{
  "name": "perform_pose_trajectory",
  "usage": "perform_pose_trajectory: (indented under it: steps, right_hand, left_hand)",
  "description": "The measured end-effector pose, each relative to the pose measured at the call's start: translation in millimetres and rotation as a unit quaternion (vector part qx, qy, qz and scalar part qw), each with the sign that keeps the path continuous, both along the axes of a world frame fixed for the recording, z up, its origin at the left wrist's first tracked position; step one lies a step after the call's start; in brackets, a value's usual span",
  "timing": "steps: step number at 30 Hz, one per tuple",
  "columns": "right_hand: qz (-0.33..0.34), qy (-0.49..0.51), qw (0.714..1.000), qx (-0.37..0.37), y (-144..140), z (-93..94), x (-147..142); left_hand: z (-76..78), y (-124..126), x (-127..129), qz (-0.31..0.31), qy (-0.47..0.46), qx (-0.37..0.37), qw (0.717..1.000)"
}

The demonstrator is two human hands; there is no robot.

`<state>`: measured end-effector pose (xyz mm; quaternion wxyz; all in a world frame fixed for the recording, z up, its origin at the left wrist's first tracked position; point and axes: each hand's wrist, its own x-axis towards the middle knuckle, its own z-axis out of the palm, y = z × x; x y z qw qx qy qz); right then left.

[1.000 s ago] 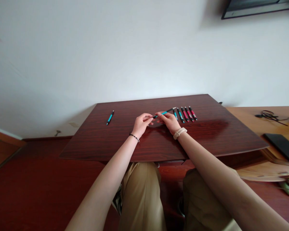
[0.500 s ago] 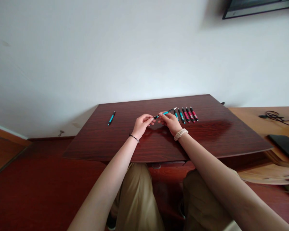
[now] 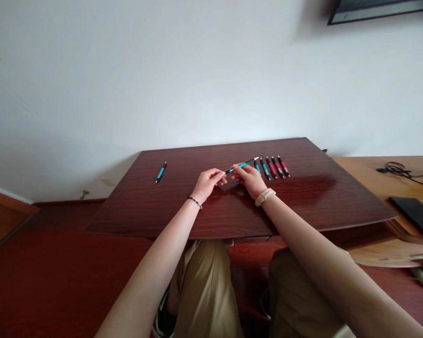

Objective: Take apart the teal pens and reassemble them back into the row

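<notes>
Both of my hands hold one teal pen (image 3: 242,165) just above the dark red table (image 3: 303,197). My left hand (image 3: 207,183) pinches its near end, and my right hand (image 3: 248,179) grips its middle, with the silver tip pointing up and right. Just right of my right hand lies a row of several pens (image 3: 273,167), teal ones then red ones, side by side. A single teal pen (image 3: 160,172) lies apart at the table's far left.
A lighter wooden desk (image 3: 373,178) adjoins on the right, with a black cable (image 3: 398,169) and a dark flat device (image 3: 414,211). White wall rises behind the table. My knees sit under the table's front edge.
Hands and pen stay almost where they were. My left fingers have slid slightly along the pen's near end. The camera shifted a little.
</notes>
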<state>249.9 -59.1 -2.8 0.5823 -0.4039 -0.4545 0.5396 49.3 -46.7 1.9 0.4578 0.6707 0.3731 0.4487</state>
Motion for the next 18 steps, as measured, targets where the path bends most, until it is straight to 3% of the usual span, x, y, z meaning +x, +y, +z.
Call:
perform_pose_trajectory:
  steps: [18]
  right_hand:
    - [-0.015,-0.003,1.000,-0.008,0.6,-0.6,-3.2]
  left_hand:
    - [-3.0,-1.6,4.6,0.034,-0.023,-0.007,0.999]
